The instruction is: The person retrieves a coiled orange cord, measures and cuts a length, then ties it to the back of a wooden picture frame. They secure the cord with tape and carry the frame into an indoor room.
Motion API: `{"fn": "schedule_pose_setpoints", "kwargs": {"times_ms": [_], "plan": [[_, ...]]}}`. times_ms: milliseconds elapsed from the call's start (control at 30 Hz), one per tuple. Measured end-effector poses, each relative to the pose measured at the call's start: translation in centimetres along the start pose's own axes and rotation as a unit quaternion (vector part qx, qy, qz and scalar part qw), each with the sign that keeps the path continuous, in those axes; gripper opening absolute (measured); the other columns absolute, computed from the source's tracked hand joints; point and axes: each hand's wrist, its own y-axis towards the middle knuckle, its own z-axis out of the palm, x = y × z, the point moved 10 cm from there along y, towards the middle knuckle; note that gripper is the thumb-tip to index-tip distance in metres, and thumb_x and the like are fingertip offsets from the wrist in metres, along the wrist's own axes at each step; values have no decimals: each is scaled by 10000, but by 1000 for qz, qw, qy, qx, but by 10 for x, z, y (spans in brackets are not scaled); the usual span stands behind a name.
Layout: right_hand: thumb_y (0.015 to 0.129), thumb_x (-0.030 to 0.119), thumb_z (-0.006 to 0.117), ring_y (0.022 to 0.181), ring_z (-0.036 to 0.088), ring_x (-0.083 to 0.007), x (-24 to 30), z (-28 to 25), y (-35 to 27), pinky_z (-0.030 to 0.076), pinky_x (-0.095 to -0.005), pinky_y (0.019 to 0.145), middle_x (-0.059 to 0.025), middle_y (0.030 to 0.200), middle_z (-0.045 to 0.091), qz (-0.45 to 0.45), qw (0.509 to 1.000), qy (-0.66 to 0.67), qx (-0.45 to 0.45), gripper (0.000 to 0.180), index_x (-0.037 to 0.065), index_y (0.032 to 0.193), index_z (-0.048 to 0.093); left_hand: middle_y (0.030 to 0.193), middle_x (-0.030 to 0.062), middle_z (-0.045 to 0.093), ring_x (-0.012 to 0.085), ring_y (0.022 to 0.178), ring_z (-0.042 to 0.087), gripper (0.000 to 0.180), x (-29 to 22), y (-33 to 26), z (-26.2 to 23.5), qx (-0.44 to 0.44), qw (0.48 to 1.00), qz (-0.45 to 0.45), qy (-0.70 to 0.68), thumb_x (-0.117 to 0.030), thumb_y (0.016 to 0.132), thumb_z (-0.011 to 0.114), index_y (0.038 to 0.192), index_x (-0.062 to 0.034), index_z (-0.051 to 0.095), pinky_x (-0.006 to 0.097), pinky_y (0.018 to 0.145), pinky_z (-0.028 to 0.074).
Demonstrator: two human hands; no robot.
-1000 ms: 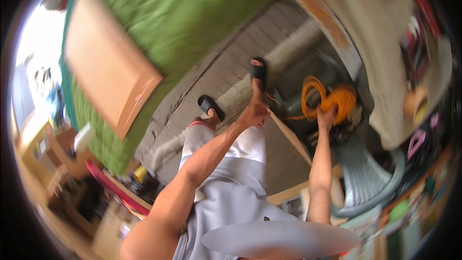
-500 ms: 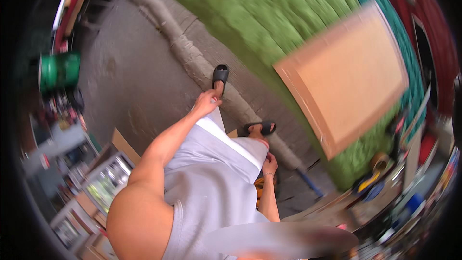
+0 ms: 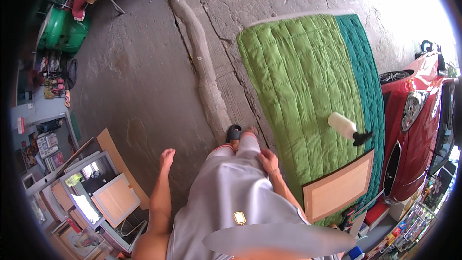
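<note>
My left hand is away from my body on the left, over the grey concrete floor. It holds nothing and its fingers look loosely apart. Beside my right thigh hangs my right hand, relaxed and open, close to my light grey shorts. A green quilted blanket with a dark teal border is spread on the floor to my right. On it lie a white spray bottle with a black head, tipped on its side, and a tan framed board.
A rough cement ridge runs along the floor ahead of me. To the right stands a red car. Framed panels lean at the lower left, below a green drum. Crowded shelves fill the lower right.
My left hand has moved from my left knee out to the left. The view has turned, bringing the spray bottle and more of the car into sight. My right hand stays by my thigh.
</note>
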Motion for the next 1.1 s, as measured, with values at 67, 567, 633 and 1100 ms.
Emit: {"fn": "schedule_pose_setpoints", "kwargs": {"times_ms": [67, 567, 633, 1100], "plan": [[845, 259, 651, 916, 647, -197, 77, 7, 44, 494, -317, 830, -128, 1011, 684, -56, 997, 49, 30, 355, 20, 1107, 635, 974, 51, 680, 144, 908, 622, 296, -59, 23, 14, 15, 995, 36, -94, -252, 839, 692, 1049, -47, 653, 284, 809, 483], [872, 352, 637, 982, 632, -219, 415, 38, 290, 499, -353, 856, -121, 1090, 663, -52, 966, 112, 228, 439, 58, 1195, 598, 857, 66, 644, 170, 778, 584, 312, -319, 221, 19, 62, 998, -2, 34, -309, 868, 612, 1021, -42, 662, 304, 664, 464], [896, 245, 643, 1051, 576, -147, 445, 12, 338, 461, -302, 918, -68, 1147, 638, -57, 961, 208, 171, 383, 26, 1205, 587, 651, 9, 573, 105, 549, 512, 202, -378, 268, -5, 56, 997, -46, 27, -281, 844, 655, 858, -80, 668, 273, 450, 391], [822, 220, 696, 785, 610, -101, 365, -167, 468, 495, -258, 725, -40, 893, 685, 129, 877, 336, -318, 332, 15, 1080, 654, 800, 17, 625, 94, 699, 554, 244, -1127, 394, 199, 176, 915, 356, 71, -213, 862, 658, 1022, -31, 638, 244, 630, 462]]}}
